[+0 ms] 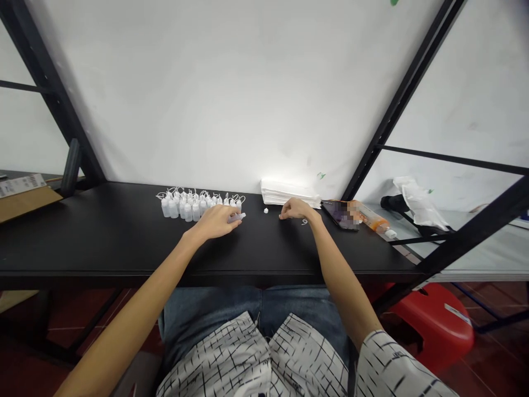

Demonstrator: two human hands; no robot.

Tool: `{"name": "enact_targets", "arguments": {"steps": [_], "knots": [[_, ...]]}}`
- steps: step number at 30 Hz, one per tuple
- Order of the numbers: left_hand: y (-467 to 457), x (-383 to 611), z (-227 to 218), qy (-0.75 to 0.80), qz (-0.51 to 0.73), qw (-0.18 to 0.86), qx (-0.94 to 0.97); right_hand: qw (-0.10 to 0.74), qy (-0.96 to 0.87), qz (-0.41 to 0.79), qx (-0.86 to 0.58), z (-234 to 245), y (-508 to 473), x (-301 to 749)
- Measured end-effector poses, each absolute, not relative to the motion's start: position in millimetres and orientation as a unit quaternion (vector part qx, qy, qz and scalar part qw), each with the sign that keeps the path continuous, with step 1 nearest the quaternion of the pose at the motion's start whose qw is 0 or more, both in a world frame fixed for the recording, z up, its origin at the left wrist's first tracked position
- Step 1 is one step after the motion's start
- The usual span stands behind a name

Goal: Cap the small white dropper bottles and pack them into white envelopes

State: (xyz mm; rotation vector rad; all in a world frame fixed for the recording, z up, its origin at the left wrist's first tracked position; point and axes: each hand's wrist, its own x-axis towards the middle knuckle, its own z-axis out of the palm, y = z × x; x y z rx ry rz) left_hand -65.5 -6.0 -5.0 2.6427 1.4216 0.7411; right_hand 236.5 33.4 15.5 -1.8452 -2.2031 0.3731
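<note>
My left hand (217, 220) is closed around a small translucent squeeze bottle (236, 218), which lies tilted with its nozzle toward the right. Just behind that hand stand several similar small white bottles (188, 212) in close rows, many with thin looped straps at their tops. My right hand (295, 208) is pinched low over the table; something small and whitish shows at its fingertips, too small to name. Between the two hands sits a small white cap-like piece (265, 210). A thin white loop (305, 221) is just below my right wrist.
A stack of white paper-like sheets (287, 193) rests against the wall behind my right hand. To its right are a dark phone (341, 215) and an orange-labelled pouch or bottle (372, 219) on the black table (103, 237). Black metal posts (403, 94) frame the workplace; a red stool (438, 325) is below right.
</note>
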Motion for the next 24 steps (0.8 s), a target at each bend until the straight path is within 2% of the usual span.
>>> {"name": "enact_targets", "arguments": {"steps": [5, 9, 11, 16, 24], "knots": [[-6.6, -65.0, -4.1, 0.465, 0.236, 0.03, 0.853, 0.16, -0.768, 0.137, -0.605, 9.1, 38.6, 227.8], [-10.4, -62.9, -0.7, 0.459, 0.251, 0.05, 0.851, 0.281, -0.773, 0.28, -0.495, 10.3, 33.2, 209.5], [-12.4, -61.8, 0.8, 0.454, 0.256, 0.072, 0.85, 0.317, -0.771, 0.339, -0.437, 12.0, 26.9, 195.9], [-13.5, -61.1, 1.1, 0.437, 0.269, 0.121, 0.85, 0.324, -0.779, 0.397, -0.362, 11.6, 13.9, 167.8], [-9.2, -63.2, -2.2, 0.423, 0.285, 0.102, 0.854, 0.34, -0.769, 0.415, -0.347, 7.9, 9.8, 155.8]]}}
